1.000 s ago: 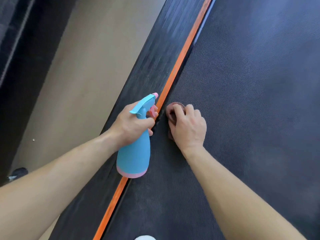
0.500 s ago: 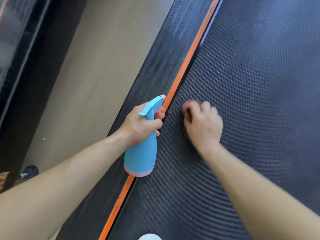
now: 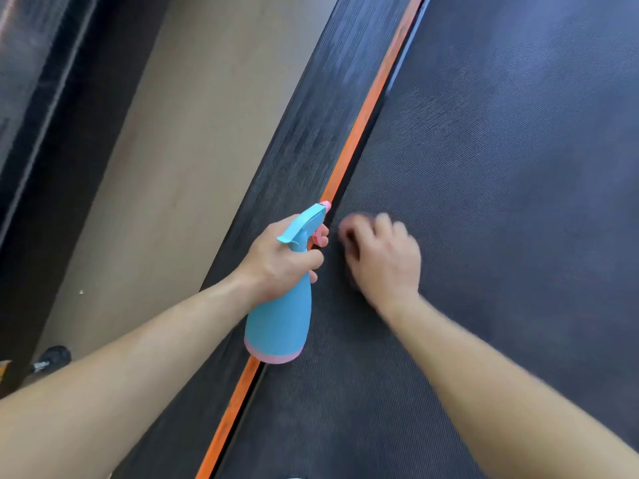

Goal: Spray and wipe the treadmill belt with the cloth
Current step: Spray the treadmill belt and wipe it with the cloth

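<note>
Blue spray bottle (image 3: 280,326) w/ pink base, gripped by L hand (image 3: 276,261) over orange strip (image 3: 359,133), long axis & nozzle running up along it; R hand (image 3: 383,261) just right of strip, clutching blurred reddish cloth (image 3: 356,219) on dark belt (image 3: 501,167).

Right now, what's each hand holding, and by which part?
The left hand grips the blue spray bottle by its neck, under the trigger head. The right hand holds the cloth bunched beneath it; blur hides the exact grip.
</note>
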A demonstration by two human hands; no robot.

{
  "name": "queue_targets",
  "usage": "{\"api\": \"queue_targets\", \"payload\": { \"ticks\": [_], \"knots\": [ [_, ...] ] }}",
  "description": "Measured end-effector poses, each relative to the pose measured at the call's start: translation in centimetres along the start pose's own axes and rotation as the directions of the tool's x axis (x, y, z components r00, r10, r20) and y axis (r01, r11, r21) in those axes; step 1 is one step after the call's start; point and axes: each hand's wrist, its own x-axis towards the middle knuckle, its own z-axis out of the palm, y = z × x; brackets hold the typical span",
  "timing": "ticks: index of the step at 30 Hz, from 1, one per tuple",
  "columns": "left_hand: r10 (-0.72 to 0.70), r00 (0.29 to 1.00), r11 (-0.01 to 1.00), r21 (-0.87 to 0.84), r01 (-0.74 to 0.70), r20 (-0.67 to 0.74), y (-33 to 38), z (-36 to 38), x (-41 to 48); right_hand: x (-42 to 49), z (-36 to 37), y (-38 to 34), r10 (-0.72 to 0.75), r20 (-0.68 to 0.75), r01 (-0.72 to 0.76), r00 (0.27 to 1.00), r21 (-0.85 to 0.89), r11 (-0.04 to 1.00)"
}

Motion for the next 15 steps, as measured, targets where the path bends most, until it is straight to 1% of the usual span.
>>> {"api": "queue_targets", "payload": {
  "ticks": [1,2,3,4,5,6,7,8,9,11,13,14,15],
  "knots": [
    [0.001,1.000,1.000,0.002,-0.001,0.004,0.1,0.1,-0.1,-3.1,-0.9,0.2,-0.105,0.060,0.103,0.993,0.041,0.994],
    [0.006,1.000,1.000,0.009,-0.006,0.013,0.2,0.1,-0.2,-5.5,-1.4,1.0,-0.235,0.110,0.230,0.966,0.054,0.972],
    [0.008,1.000,1.000,0.015,-0.009,0.021,0.1,0.3,-0.1,-6.2,-1.8,2.7,-0.324,0.149,0.320,0.934,0.050,0.946],
    [0.009,1.000,1.000,0.016,-0.009,0.027,0.1,0.4,-0.1,-5.0,-1.9,4.8,-0.349,0.153,0.349,0.924,0.028,0.937],
    [0.001,1.000,1.000,0.016,-0.002,0.026,-0.1,0.6,0.1,-2.7,-1.8,6.8,-0.293,0.127,0.297,0.948,-0.013,0.955],
    [-0.008,1.000,1.000,0.018,0.007,0.020,-0.2,0.8,0.2,0.0,-1.5,8.3,-0.176,0.064,0.180,0.982,-0.063,0.982],
    [-0.015,1.000,1.000,0.023,0.015,0.019,-0.2,1.2,0.4,2.8,-1.5,9.7,-0.029,-0.002,0.029,1.000,-0.117,0.993],
    [-0.014,0.999,0.999,0.031,0.014,0.030,-0.2,1.6,0.6,5.2,-1.5,11.0,0.098,-0.057,-0.105,0.994,-0.139,0.985],
    [-0.010,0.999,0.999,0.045,0.008,0.046,-0.2,1.9,1.0,6.6,-1.6,11.6,0.178,-0.076,-0.187,0.981,-0.122,0.975],
    [0.010,0.997,0.997,0.075,-0.016,0.072,0.1,2.5,1.4,5.6,-1.4,10.8,0.244,-0.075,-0.250,0.967,-0.094,0.964],
    [0.022,0.997,0.996,0.085,-0.029,0.079,0.7,2.8,1.8,0.8,-1.6,8.5,0.248,-0.048,-0.252,0.967,-0.077,0.965],
    [0.023,0.996,0.995,0.097,-0.031,0.085,1.0,2.9,1.9,-2.2,-2.0,7.2,0.209,-0.013,-0.209,0.978,-0.056,0.976],
    [0.018,0.996,0.993,0.116,-0.028,0.086,1.3,3.1,1.9,-5.1,-2.5,6.1,0.128,0.039,-0.127,0.991,-0.029,0.992]
  ]
}}
